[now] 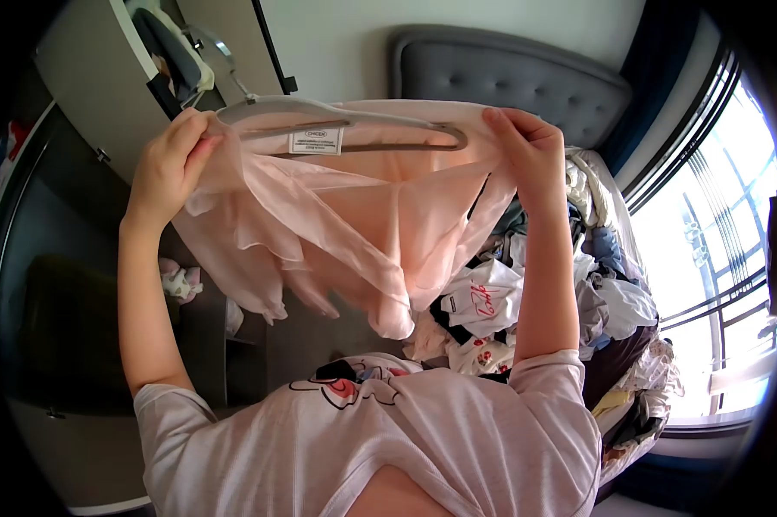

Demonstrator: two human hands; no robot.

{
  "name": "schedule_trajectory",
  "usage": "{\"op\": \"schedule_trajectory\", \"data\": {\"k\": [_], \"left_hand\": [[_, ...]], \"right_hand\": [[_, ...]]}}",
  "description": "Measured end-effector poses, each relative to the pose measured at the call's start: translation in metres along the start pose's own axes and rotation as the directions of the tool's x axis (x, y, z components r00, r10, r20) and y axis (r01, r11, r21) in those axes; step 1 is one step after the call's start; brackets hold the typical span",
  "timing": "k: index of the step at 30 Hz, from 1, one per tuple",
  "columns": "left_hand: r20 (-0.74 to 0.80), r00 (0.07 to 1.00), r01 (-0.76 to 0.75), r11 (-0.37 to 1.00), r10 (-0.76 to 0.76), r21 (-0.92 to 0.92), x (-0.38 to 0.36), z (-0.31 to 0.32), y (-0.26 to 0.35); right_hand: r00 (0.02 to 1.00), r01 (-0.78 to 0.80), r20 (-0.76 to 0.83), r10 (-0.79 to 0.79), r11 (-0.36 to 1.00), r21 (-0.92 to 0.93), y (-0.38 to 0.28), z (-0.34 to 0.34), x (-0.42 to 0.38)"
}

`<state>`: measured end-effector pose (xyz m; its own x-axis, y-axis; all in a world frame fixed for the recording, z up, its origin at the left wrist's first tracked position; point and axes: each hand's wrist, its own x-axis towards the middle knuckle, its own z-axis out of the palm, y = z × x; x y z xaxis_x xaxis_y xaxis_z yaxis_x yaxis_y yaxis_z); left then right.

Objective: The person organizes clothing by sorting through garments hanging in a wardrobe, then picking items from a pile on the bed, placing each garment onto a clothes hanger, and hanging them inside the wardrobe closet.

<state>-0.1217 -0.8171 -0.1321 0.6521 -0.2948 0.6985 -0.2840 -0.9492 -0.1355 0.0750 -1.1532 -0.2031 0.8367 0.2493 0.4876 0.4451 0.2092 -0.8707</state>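
Observation:
A sheer pale pink garment (345, 224) is stretched out between my two raised hands. Inside its upper part lies a grey hanger (319, 110), its metal hook pointing up at the left. A white label (316, 140) shows near the hanger's bar. My left hand (186, 155) pinches the cloth at the upper left, beside the hanger's end. At the upper right, my right hand (528, 148) grips the other top corner, a little beyond the hanger's right end. The lower edge of the garment hangs loose in folds.
Piled clothes (487, 297) cover the bed at the right, below a grey tufted headboard (500, 82). Bright windows (707, 233) stand at far right. An open wardrobe (69, 284) is on the left, with hanging clothes (177, 52) at the upper left.

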Motion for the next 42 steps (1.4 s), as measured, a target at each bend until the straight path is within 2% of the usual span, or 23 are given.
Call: {"op": "schedule_trajectory", "data": {"k": [4,7,9,11,12,13,14,15,16,17,18,19,20,22,23,25,26,29,30,33,38,41,42], "left_hand": [[0.08,0.996,0.025,0.993,-0.035,0.119,0.006,0.005,-0.003],[0.053,0.982,0.184,0.982,-0.182,-0.038,0.02,0.004,0.003],[-0.019,0.965,0.255,0.953,-0.262,-0.164,0.021,-0.005,-0.006],[-0.107,0.938,0.286,0.912,-0.328,-0.294,0.017,-0.018,-0.02],[-0.142,0.927,0.284,0.897,-0.347,-0.339,0.013,-0.025,-0.033],[-0.135,0.916,0.318,0.887,-0.379,-0.334,0.009,-0.036,-0.045],[-0.13,0.902,0.353,0.876,-0.412,-0.328,0.005,-0.048,-0.055],[-0.128,0.886,0.388,0.864,-0.445,-0.321,0.001,-0.059,-0.066],[-0.13,0.88,0.388,0.849,-0.457,-0.358,-0.004,-0.068,-0.077],[-0.159,0.885,0.357,0.858,-0.437,-0.37,-0.007,-0.075,-0.083],[-0.188,0.89,0.324,0.866,-0.416,-0.38,-0.009,-0.081,-0.089],[-0.217,0.894,0.29,0.875,-0.392,-0.389,-0.011,-0.087,-0.095],[-0.226,0.896,0.286,0.885,-0.383,-0.367,-0.014,-0.093,-0.102],[-0.212,0.94,0.204,0.938,-0.268,-0.281,-0.021,-0.105,-0.124],[-0.2,0.957,0.162,0.958,-0.212,-0.237,-0.027,-0.11,-0.134],[-0.139,0.934,0.304,0.936,-0.33,-0.179,-0.044,-0.116,-0.135],[-0.111,0.914,0.374,0.916,-0.39,-0.145,-0.052,-0.117,-0.136],[-0.084,0.91,0.405,0.913,-0.407,-0.04,-0.094,-0.125,-0.169],[-0.009,0.816,0.543,0.771,-0.578,-0.334,-0.104,-0.131,-0.174],[0.093,0.742,0.594,0.586,-0.664,-0.552,-0.137,-0.154,-0.21],[-0.017,0.647,0.557,0.487,-0.763,-0.672,-0.174,-0.182,-0.248],[-0.034,0.599,0.584,0.465,-0.8,-0.665,-0.183,-0.182,-0.248],[0.057,0.588,0.637,0.419,-0.807,-0.647,-0.187,-0.183,-0.247]], "right_hand": [[0.988,0.151,0.037,-0.147,0.975,-0.165,-0.019,0.034,0.011],[0.969,0.205,0.189,-0.157,0.94,-0.271,-0.043,0.086,0.007],[0.92,0.154,0.375,-0.117,0.985,-0.071,-0.056,0.113,-0.001],[0.855,0.292,0.459,-0.242,0.956,-0.038,-0.061,0.12,0.013],[0.795,0.434,0.455,-0.4,0.9,0.032,-0.066,0.12,0.023],[0.791,0.395,0.441,-0.424,0.905,0.159,-0.08,0.125,0.028],[0.681,0.669,0.384,-0.623,0.743,0.019,-0.081,0.124,0.044],[0.505,0.86,0.356,-0.786,0.493,-0.132,-0.084,0.124,0.064],[0.442,0.875,0.371,-0.817,0.302,-0.378,-0.091,0.128,0.075],[0.37,0.841,0.43,-0.824,0.1,-0.532,-0.097,0.136,0.082],[0.555,0.81,0.424,-0.715,0.351,-0.469,-0.098,0.148,0.083],[0.704,0.709,0.437,-0.559,0.58,-0.401,-0.1,0.158,0.085],[0.728,0.679,0.471,-0.498,0.621,-0.392,-0.1,0.166,0.092],[0.757,0.608,0.541,-0.366,0.697,-0.38,-0.1,0.181,0.111],[0.742,0.632,0.507,-0.439,0.711,-0.308,-0.098,0.192,0.116],[0.711,0.669,0.42,-0.564,0.727,-0.155,-0.092,0.214,0.123],[0.713,0.685,0.418,-0.563,0.685,-0.248,-0.095,0.216,0.121],[0.754,0.633,0.409,-0.515,0.737,-0.239,-0.082,0.226,0.14],[0.804,0.562,0.384,-0.453,0.791,-0.243,-0.081,0.232,0.139],[0.832,0.472,0.403,-0.383,0.869,-0.149,-0.062,0.247,0.151],[0.838,0.393,0.433,-0.333,0.918,-0.054,-0.031,0.28,0.161],[0.8,0.391,0.481,-0.359,0.92,0.036,-0.015,0.302,0.165],[0.8,0.38,0.475,-0.367,0.922,0.073,-0.013,0.313,0.165]]}}
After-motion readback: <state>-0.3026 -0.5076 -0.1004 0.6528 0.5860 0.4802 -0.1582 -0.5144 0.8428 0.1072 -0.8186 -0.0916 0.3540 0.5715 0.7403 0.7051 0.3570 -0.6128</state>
